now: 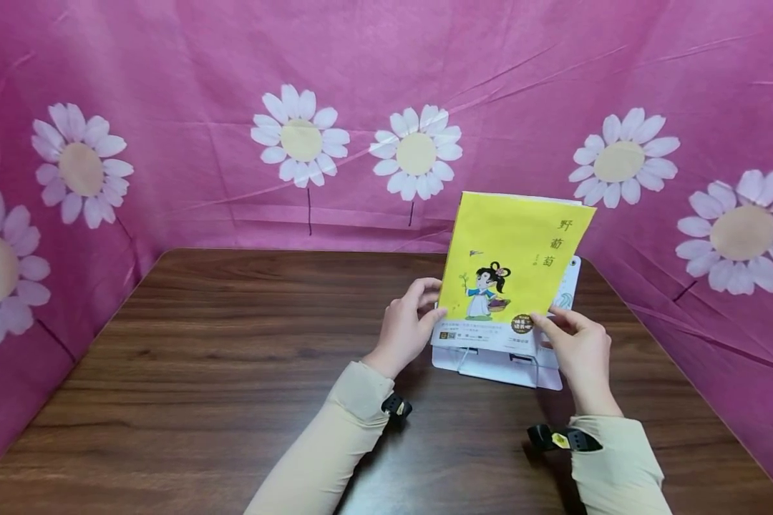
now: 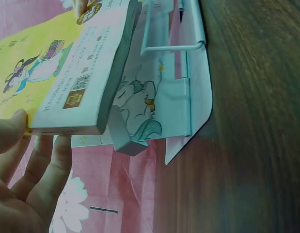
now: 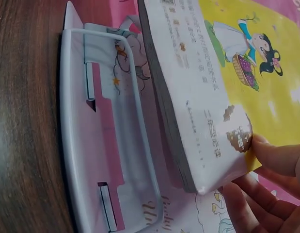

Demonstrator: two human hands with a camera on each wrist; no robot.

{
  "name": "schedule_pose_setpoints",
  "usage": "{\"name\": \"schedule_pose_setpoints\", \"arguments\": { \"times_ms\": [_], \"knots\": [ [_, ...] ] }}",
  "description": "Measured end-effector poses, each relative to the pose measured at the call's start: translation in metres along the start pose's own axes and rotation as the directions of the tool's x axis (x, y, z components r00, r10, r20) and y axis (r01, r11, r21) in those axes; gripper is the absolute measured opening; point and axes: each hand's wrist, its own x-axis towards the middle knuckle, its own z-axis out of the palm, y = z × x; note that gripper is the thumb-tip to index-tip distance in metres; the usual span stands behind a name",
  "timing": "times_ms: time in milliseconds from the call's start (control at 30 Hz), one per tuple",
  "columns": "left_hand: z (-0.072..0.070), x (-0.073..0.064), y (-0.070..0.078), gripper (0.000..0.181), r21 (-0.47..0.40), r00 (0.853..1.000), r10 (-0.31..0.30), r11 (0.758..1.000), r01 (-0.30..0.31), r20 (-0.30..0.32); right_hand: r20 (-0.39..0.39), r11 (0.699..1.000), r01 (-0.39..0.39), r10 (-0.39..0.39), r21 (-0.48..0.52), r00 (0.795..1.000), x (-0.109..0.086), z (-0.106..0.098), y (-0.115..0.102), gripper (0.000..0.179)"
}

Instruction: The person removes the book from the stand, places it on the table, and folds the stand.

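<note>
By the left hand (image 1: 404, 325), the yellow-and-white paper book (image 1: 502, 236) is pinched; it is held before the white wire-fronted book stand (image 1: 497, 369), its right edge pinched by the right hand (image 1: 581, 352). Placement seems under way; lowering behind the wire (image 2: 171, 48) is probably needed.

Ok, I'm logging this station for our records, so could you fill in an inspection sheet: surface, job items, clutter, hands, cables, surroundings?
Surface: brown wood-grain table.
Job items: yellow-and-white book, held tilted, its lower edge raised off the ledge of a pale stand.
Clutter: nothing seen.
Hands: left hand pinches the book's left edge; right hand pinches its lower right side.
Cables: nothing seen.
Surroundings: pink cloth printed with white daisies, behind and on both sides.
</note>
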Motion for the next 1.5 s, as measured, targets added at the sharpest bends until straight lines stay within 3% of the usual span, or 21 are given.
{"name": "schedule_pose_setpoints", "arguments": {
  "times_ms": [267, 567, 733, 800, 867, 933, 1200, 1500],
  "knots": [
    [-0.013, -0.004, -0.001, 0.038, -0.132, 0.999, -0.031, 0.991, 0.034, 0.025, 0.005, 0.998, 0.017, -0.018, 0.052, 1.000, -0.001, 0.003, -0.005, 0.047],
    [-0.026, -0.008, 0.009, 0.036, -0.329, 0.995, -0.044, 0.942, 0.071, 0.088, 0.062, 0.980, -0.041, 0.030, 0.192, 0.998, -0.003, 0.005, -0.008, 0.043],
    [-0.032, -0.009, 0.009, 0.037, -0.410, 0.988, -0.095, 0.902, 0.137, 0.120, 0.127, 0.917, -0.056, 0.005, 0.395, 0.992, -0.004, 0.005, -0.012, 0.010],
    [-0.036, -0.010, 0.008, 0.038, -0.426, 0.986, -0.114, 0.891, 0.157, 0.124, 0.157, 0.882, -0.067, -0.008, 0.467, 0.988, -0.004, 0.006, -0.013, 0.012],
    [-0.039, -0.012, 0.006, 0.039, -0.435, 0.984, -0.123, 0.885, 0.166, 0.125, 0.176, 0.870, -0.072, -0.018, 0.488, 0.984, -0.006, 0.007, -0.014, 0.014],
    [-0.043, -0.013, 0.004, 0.039, -0.436, 0.984, -0.129, 0.883, 0.172, 0.125, 0.185, 0.871, -0.073, -0.021, 0.485, 0.982, -0.008, 0.008, -0.015, 0.014],
    [-0.059, -0.020, 0.003, 0.041, -0.420, 0.982, -0.144, 0.889, 0.182, 0.119, 0.184, 0.931, -0.021, -0.050, 0.365, 0.982, -0.020, 0.010, -0.023, 0.008],
    [-0.070, -0.025, 0.006, 0.043, -0.414, 0.977, -0.170, 0.886, 0.208, 0.126, 0.171, 0.918, -0.061, -0.008, 0.393, 0.985, -0.028, 0.013, -0.030, 0.016]
  ]
}}
